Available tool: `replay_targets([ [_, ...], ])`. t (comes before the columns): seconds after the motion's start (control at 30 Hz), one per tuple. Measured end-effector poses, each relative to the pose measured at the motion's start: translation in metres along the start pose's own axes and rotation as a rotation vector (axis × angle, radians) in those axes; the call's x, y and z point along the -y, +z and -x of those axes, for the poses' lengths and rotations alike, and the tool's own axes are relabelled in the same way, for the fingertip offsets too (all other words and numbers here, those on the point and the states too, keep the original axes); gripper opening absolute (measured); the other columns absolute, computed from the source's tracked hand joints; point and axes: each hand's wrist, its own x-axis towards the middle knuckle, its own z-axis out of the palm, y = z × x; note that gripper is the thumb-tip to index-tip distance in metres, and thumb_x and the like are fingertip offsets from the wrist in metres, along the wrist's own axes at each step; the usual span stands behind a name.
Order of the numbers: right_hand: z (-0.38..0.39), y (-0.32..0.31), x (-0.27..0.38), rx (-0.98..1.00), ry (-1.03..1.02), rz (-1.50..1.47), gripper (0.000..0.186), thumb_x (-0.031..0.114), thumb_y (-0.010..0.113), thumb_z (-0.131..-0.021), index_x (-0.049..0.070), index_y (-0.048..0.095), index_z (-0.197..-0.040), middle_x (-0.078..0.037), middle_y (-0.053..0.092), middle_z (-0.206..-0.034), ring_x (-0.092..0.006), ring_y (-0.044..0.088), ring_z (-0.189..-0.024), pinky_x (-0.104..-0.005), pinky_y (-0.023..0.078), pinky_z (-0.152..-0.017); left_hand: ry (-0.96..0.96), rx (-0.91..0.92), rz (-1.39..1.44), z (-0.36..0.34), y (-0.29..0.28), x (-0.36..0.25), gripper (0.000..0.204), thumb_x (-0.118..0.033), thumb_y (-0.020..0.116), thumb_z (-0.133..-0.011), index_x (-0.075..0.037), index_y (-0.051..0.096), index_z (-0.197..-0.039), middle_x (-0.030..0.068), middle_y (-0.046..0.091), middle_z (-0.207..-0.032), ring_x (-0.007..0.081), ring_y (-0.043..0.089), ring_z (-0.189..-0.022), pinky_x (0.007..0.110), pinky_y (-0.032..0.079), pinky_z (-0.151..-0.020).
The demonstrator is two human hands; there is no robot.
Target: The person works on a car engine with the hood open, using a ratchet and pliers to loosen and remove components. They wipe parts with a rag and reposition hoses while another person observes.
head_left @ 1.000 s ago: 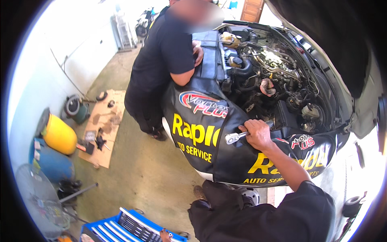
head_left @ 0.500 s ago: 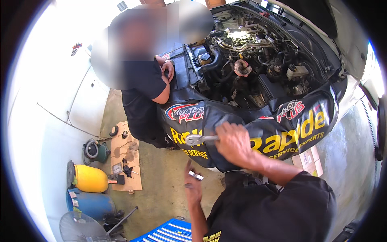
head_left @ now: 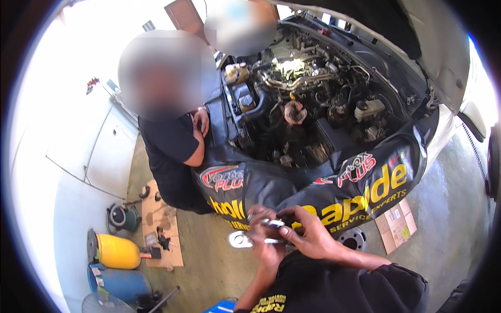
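Note:
My left hand [head_left: 266, 242] is wrapped round a chrome ratchet [head_left: 239, 239], whose head sticks out to the left. My right hand [head_left: 308, 235] is pressed close beside it, thumb and fingers on a small chrome piece [head_left: 273, 221] that looks like a socket. Both are held low over the front of a black fender cover [head_left: 365, 193] with yellow lettering, draped on the car. Beyond it the open engine bay [head_left: 329, 94] holds hoses, reservoirs and a crumpled pinkish rag [head_left: 295, 112].
A co-worker [head_left: 167, 161] in black leans on the car's left edge. A yellow drum [head_left: 117, 249], a blue drum [head_left: 120, 281] and cardboard [head_left: 159, 219] with parts lie along the left wall. More cardboard [head_left: 395, 227] and a wheel rim [head_left: 355, 240] are on the floor near the bumper.
My right hand has come down from the cover's edge with the ratchet. My left hand has risen with the small chrome piece, and both hands now meet. The view has shifted.

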Motion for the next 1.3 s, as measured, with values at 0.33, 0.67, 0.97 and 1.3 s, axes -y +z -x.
replay_targets([
  [0.33,-0.018,-0.083,0.021,-0.31,-0.306,0.536,0.033,-0.006,0.072,-0.085,0.001,0.069,-0.117,-0.017,0.07,-0.103,-0.0317,0.069,-0.092,-0.0376,0.055,-0.081,0.009,0.35,-0.003,-0.05,0.063,0.042,0.063,-0.061,0.044,-0.104,-0.005,0.06,-0.127,0.017,0.034,-0.158,0.0374,0.036,-0.147,0.053,0.034,-0.12],
  [0.67,-0.249,-0.241,0.08,-0.433,-0.355,0.97,0.026,0.008,0.07,-0.093,-0.001,0.064,-0.116,-0.022,0.071,-0.105,-0.0379,0.07,-0.103,-0.0409,0.052,-0.088,-0.284,0.348,0.185,-0.294,0.027,0.112,0.046,-0.048,0.042,-0.111,-0.004,0.055,-0.105,-0.0021,0.038,-0.064,0.0062,0.03,-0.053,0.025,0.025,-0.047],
  [0.97,-0.599,-0.314,-0.05,-0.102,-0.46,1.306,0.025,0.003,0.072,-0.088,-0.003,0.064,-0.111,-0.024,0.068,-0.11,-0.0421,0.064,-0.111,-0.0486,0.05,-0.095,-0.632,0.291,0.416,-0.323,-0.044,0.224,0.05,-0.052,0.036,-0.111,-0.007,0.056,-0.104,-0.0057,0.031,-0.059,0.0053,0.02,-0.042,0.026,0.019,-0.044],
  [1.3,-0.687,-0.318,-0.113,0.11,-0.486,1.543,0.024,0.007,0.075,-0.083,0.0,0.065,-0.103,-0.02,0.07,-0.101,-0.0387,0.069,-0.102,-0.0476,0.055,-0.092,-0.704,0.266,0.404,-0.335,-0.057,0.23,0.051,-0.052,0.036,-0.111,-0.006,0.056,-0.101,-0.0052,0.032,-0.061,0.005,0.02,-0.044,0.026,0.018,-0.044],
])
